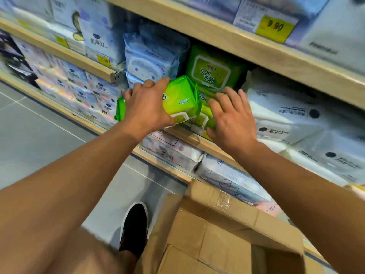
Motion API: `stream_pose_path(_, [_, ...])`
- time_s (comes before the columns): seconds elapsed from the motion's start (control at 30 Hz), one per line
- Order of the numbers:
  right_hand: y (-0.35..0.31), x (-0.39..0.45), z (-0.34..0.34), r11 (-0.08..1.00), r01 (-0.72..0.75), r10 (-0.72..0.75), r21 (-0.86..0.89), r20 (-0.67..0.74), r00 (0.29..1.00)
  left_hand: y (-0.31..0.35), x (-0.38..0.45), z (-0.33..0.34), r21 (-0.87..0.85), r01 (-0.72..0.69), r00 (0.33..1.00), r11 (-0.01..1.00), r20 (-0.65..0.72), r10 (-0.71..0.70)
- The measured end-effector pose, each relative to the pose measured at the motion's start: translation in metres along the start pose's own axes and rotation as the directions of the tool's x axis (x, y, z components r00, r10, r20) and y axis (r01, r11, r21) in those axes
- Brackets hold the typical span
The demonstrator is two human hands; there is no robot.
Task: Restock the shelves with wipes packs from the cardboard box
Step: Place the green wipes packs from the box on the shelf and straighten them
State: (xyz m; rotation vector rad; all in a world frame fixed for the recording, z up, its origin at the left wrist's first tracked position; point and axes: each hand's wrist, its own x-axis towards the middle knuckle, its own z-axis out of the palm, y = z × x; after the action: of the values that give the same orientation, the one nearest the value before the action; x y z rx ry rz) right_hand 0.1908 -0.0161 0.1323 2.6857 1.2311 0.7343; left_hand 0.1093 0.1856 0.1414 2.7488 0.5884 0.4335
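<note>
My left hand grips a green wipes pack at the front of the middle shelf, its fingers curled over the pack's top. To its right, my right hand lies with straight spread fingers on other green packs that sit on the shelf. Behind them a larger green pack stands upright. The cardboard box stands on the floor below, flaps up; its inside is hidden.
Blue-white wipes packs stand left of the green ones, white packs to the right. The upper shelf edge carries a yellow price tag. My black shoe is on the grey floor beside the box.
</note>
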Motion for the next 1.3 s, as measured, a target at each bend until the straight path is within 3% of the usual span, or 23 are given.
stream_pose_path(0.17, [0.029,-0.032,-0.021,0.990,-0.125,0.132,0.072,-0.117,0.984,0.051,0.026,-0.016,0.065,-0.149,0.988,0.987,-0.018,0.151])
stream_pose_path(0.37, [0.052,-0.060,-0.025,0.968,-0.240,0.244,0.069,-0.063,0.968,0.118,0.064,-0.002,0.175,-0.204,0.976,0.963,0.119,0.185])
stream_pose_path(0.57, [0.057,-0.064,-0.021,0.960,-0.269,0.268,0.079,0.020,0.963,0.118,0.062,0.021,0.228,-0.323,0.942,0.918,0.174,0.288])
stream_pose_path(0.67, [0.052,-0.057,-0.022,0.960,-0.258,0.260,0.112,-0.007,0.966,0.103,0.063,0.015,0.193,-0.325,0.945,0.926,0.102,0.310])
stream_pose_path(0.83, [0.036,-0.028,-0.025,0.969,-0.212,0.216,0.131,-0.016,0.976,0.054,0.052,0.019,0.190,-0.342,0.917,0.920,-0.145,0.371])
stream_pose_path(1.13, [0.019,0.034,-0.023,0.941,-0.335,0.318,0.047,0.216,0.923,0.021,0.066,0.043,0.259,-0.475,0.823,0.841,-0.208,0.529])
stream_pose_path(1.3, [0.022,0.049,-0.016,0.952,-0.305,0.290,0.028,0.232,0.928,0.011,0.088,0.038,0.267,-0.471,0.830,0.841,-0.189,0.525])
